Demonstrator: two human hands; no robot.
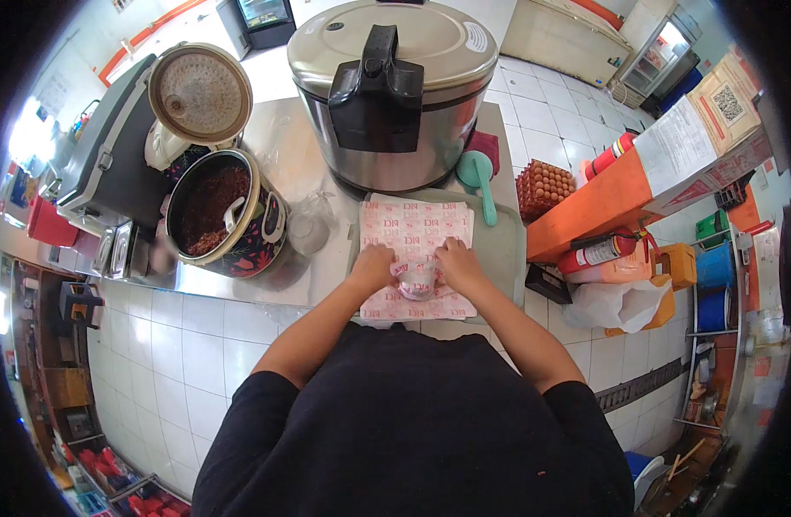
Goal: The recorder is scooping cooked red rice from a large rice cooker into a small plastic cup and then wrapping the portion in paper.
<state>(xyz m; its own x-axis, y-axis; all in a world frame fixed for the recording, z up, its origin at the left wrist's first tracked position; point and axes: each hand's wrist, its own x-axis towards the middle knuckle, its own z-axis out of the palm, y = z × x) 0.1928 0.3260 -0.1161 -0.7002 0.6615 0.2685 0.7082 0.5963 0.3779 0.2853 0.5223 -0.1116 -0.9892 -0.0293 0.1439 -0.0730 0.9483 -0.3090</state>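
A stack of white wrapping paper point(421, 221) with red print lies on a grey-green tray point(507, 246) in front of me. On its near half sits a small rounded, paper-wrapped bundle point(418, 286); what is inside is hidden. My left hand point(374, 265) is closed at the bundle's left side, fingers curled on the paper. At the right side, my right hand point(458, 264) pinches the paper in the same way. A large steel rice cooker point(395, 164) with a black latch stands just beyond the tray. Beside it rests a mint-green scoop point(480, 177).
Left of the tray are a knotted clear plastic bag point(309, 226) and an open, flower-patterned pot point(262, 246) of dark reddish food. A grey cooler box point(119, 146) stands behind the pot. To the right are egg trays point(544, 189), an orange-sided counter point(594, 202) and a fire extinguisher point(598, 252).
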